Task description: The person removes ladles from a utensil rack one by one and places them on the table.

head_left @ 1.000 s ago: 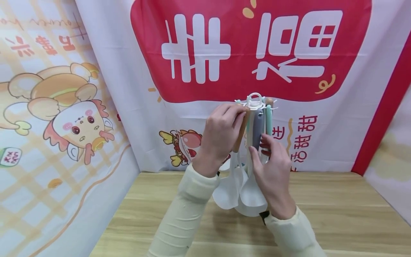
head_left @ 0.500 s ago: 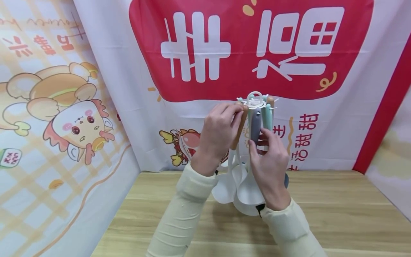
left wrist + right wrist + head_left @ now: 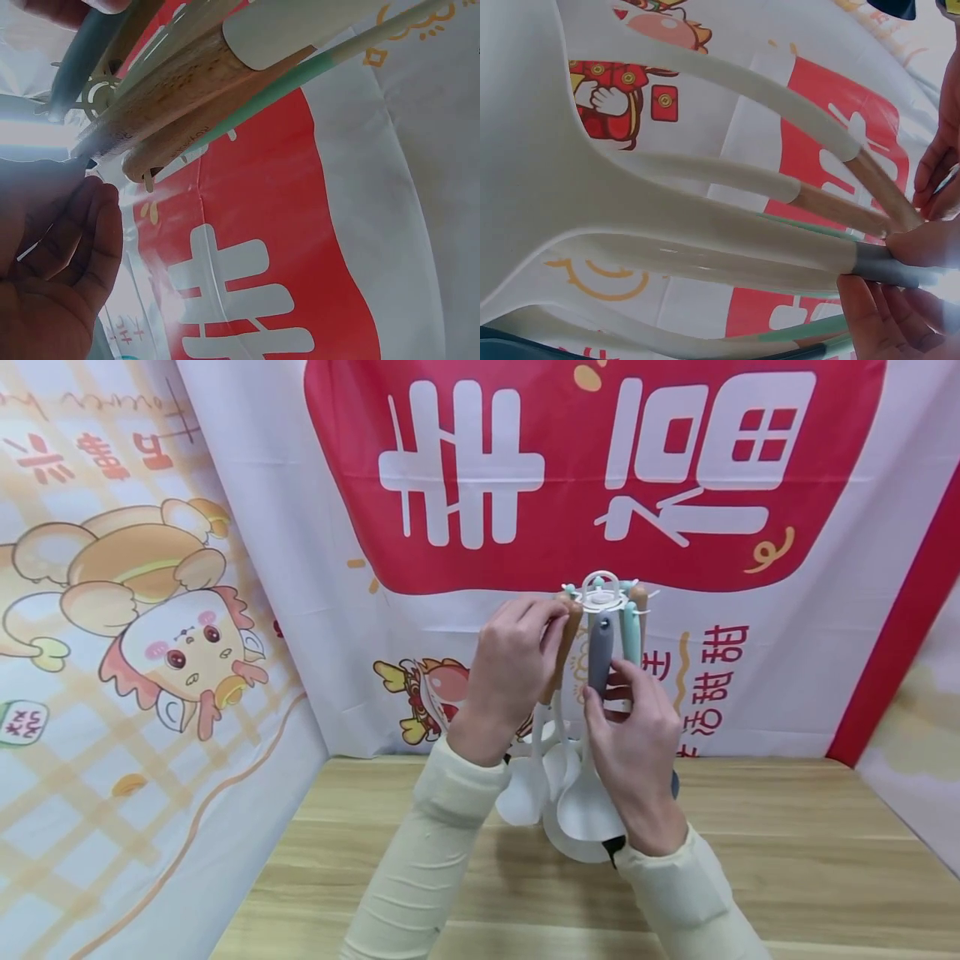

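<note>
A white round rack [image 3: 602, 602] with a loop on top carries several hanging kitchen utensils with wooden, mint and grey handles. At its left side my left hand [image 3: 510, 668] pinches the top end of a wooden-handled utensil [image 3: 566, 647]. In the left wrist view the fingertips [image 3: 109, 206] are right at the handle ends, beside a second wooden handle [image 3: 169, 142]. My right hand [image 3: 637, 727] grips the grey handle [image 3: 600, 652] of a utensil with a broad white head [image 3: 588, 806]. Thumb and fingers close round that handle in the right wrist view; its head fills the left side.
Mint handles [image 3: 632, 631] hang on the rack's right side. The rack stands on a wood-grain table [image 3: 375, 835]. Behind it hangs a red and white printed cloth [image 3: 570, 510]; another printed cloth [image 3: 150, 693] rises on the left.
The wooden handle at my left fingertips has shifted slightly left, away from the grey handle. The white heads below it sit a little higher. My right hand keeps hold of the grey handle.
</note>
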Demonstrator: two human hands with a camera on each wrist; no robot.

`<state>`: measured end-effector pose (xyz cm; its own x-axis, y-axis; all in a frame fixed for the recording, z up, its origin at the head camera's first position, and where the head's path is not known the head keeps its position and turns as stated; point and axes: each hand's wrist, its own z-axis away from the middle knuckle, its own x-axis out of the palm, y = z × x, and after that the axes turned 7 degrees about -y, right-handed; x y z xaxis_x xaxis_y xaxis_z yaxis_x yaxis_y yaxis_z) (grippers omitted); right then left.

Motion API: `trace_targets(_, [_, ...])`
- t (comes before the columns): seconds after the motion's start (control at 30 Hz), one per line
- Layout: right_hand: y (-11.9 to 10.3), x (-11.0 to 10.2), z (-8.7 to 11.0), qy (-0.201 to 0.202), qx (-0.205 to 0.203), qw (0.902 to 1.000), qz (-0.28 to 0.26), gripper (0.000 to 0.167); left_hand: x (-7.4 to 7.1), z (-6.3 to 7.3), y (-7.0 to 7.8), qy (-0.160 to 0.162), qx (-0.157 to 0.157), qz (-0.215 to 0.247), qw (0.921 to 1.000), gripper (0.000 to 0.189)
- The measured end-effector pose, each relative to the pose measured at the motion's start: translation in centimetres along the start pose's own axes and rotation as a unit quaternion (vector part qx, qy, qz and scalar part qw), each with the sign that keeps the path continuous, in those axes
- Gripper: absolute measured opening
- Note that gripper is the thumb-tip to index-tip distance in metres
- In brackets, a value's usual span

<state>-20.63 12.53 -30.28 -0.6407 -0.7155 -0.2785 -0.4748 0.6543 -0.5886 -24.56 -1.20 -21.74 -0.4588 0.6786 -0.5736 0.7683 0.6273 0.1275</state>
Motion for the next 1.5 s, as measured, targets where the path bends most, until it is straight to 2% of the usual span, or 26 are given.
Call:
trace_targets(0.23, [-0.5, -0.4, 0.5, -0.006, -0.015, 0.9999, -0.003, 0.042, 0.0, -0.1, -0.5, -0.005, -0.010, 0.010, 0.9999, 0.023])
trace_targets(0.5, [-1.0, -0.6, 0.7, -0.014, -0.025, 0.9996, -0.004, 0.042, 0.1, -0.2, -0.9, -0.001, -0.005, 0.017, 0.9999, 0.023])
trace_targets(0.8, [-1.7, -0.9, 1.2, -0.021, -0.036, 0.9990, -0.016, 0.042, 0.0, -0.4, -1.0, -0.003, -0.008, 0.008, 0.9999, 0.023])
trace_targets(0.87, [-1.8, -1.1, 1.5, -0.022, -0.031, 0.9991, -0.014, 0.044, -0.1, -0.4, -0.9, 0.002, -0.001, 0.000, 1.0000, 0.023])
trace_targets(1.0, [-1.8, -1.8, 2.2, -0.020, -0.032, 0.9992, -0.014, 0.045, -0.5, -0.5, 0.2, 0.017, 0.039, -0.018, 0.9989, 0.024])
trace_targets(1.1, [-1.6, -2.4, 2.6, -0.013, -0.036, 0.9991, -0.018, 0.045, -0.8, -0.8, 1.2, -0.001, 0.065, -0.033, 0.9973, 0.027])
trace_targets(1.23, [-1.2, -3.4, 2.9, 0.002, -0.040, 0.9990, -0.021, 0.046, -0.8, -1.4, 2.1, -0.059, 0.068, -0.059, 0.9943, 0.028])
trace_targets(1.3, [-0.9, -3.8, 2.9, 0.011, -0.040, 0.9988, -0.026, 0.044, -0.7, -1.5, 2.3, -0.077, 0.066, -0.071, 0.9923, 0.026])
trace_targets(1.5, [-0.1, -5.4, 2.9, 0.017, -0.012, 0.9995, -0.023, 0.045, -0.4, -1.4, 2.4, -0.087, 0.053, -0.090, 0.9907, 0.026])
